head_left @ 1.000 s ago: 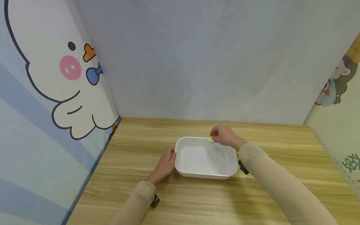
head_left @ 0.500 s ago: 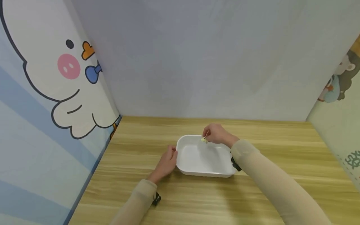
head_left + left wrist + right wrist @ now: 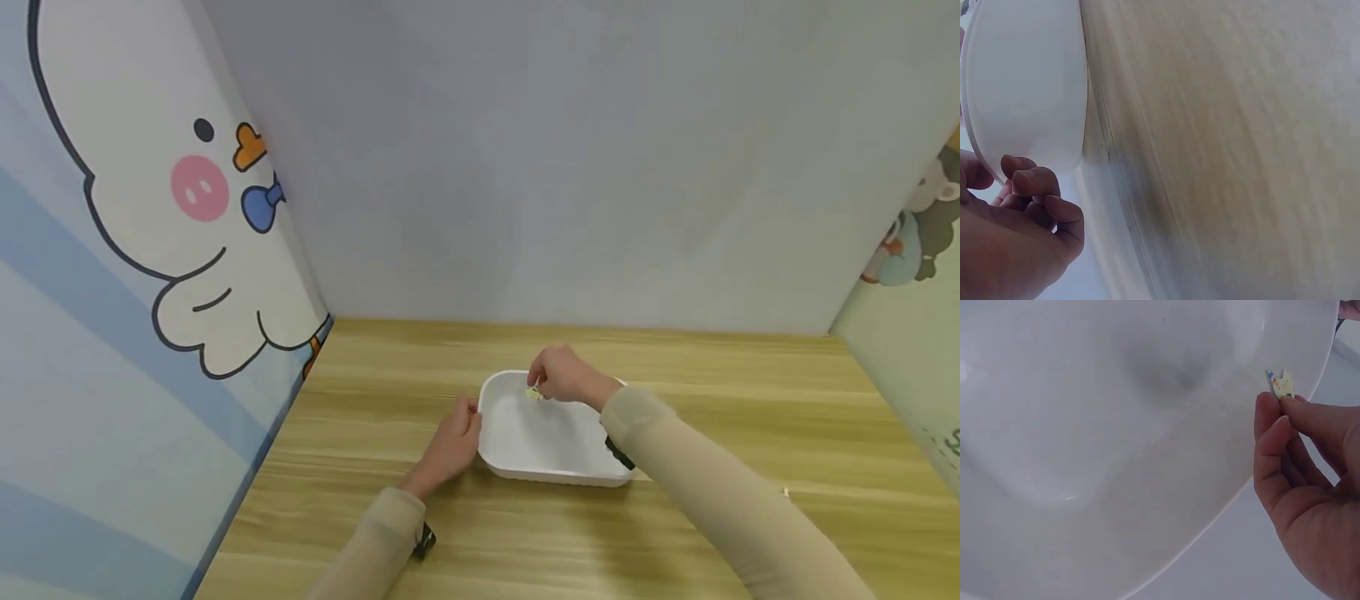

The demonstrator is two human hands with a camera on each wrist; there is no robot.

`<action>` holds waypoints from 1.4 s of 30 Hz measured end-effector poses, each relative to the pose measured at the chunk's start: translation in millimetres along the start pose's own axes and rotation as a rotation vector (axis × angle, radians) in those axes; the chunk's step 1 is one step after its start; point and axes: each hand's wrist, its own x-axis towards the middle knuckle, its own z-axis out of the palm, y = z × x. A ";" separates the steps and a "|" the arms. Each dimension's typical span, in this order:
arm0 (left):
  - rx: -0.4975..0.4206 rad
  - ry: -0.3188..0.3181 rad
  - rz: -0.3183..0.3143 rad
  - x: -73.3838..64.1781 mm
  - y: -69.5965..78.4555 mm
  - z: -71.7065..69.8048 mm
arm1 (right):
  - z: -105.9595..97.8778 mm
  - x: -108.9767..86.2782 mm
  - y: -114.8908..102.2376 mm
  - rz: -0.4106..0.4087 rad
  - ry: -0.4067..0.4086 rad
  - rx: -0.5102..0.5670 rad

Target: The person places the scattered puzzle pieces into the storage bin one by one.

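Note:
A white rectangular plastic basin (image 3: 555, 477) with rounded corners stands on the wooden table. At its left end my left hand (image 3: 453, 437) holds the rim; in the left wrist view the fingers (image 3: 1038, 181) curl against the outer wall (image 3: 1029, 81), with the thumb at the edge. My right hand (image 3: 566, 375) is over the back part of the basin. Between thumb and fingertips it pinches a small flat pale-yellow piece (image 3: 1283, 384), notched at the top and printed with blue and reddish marks. What the piece is cannot be told.
A tiny pale object (image 3: 785, 493) lies on the table (image 3: 712, 367) to the right, beside the right sleeve. A plain grey-white wall (image 3: 562, 167) rises behind the table. Printed cartoon panels (image 3: 225, 292) close off both sides.
My right hand has moved left along the back of the basin with the pale-yellow piece and is now lower over it. The left hand stays at the rim. The tiny object at right has come into view.

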 end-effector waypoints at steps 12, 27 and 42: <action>0.020 -0.008 0.015 1.6 2.3 0.6 | 10.9 10.3 -7.5 0.062 -0.092 -0.008; 0.050 0.001 0.028 1.3 2.6 -1.4 | 24.7 21.9 -15.9 0.052 -0.081 -0.021; 0.048 -0.006 0.007 0.3 0.6 0.3 | 42.9 30.2 -16.8 0.010 -0.070 -0.082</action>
